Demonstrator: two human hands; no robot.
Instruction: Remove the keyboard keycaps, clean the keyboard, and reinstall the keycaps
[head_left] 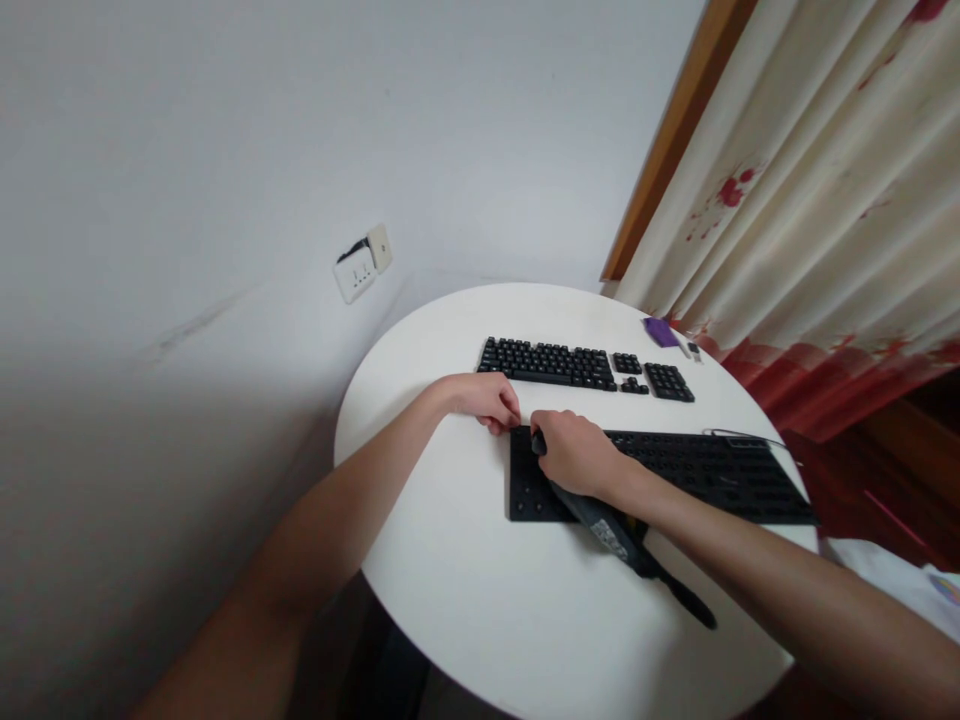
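On a round white table (480,600) lies a black keyboard frame (712,475) with its keys removed. My right hand (574,455) is closed around a dark, long-handled tool (622,540), with the tool's tip at the frame's top left corner. Beside that corner, my left hand (487,398) rests curled on the table with its fingertips touching the frame's edge. What its fingers hold, if anything, is hidden. The black keys (585,365) are laid out in keyboard order on the table behind the hands.
A small purple object (661,332) and a small white and black piece (690,350) lie at the table's far right edge. A cream and red curtain (825,220) hangs on the right. A wall socket (362,265) sits on the white wall at left.
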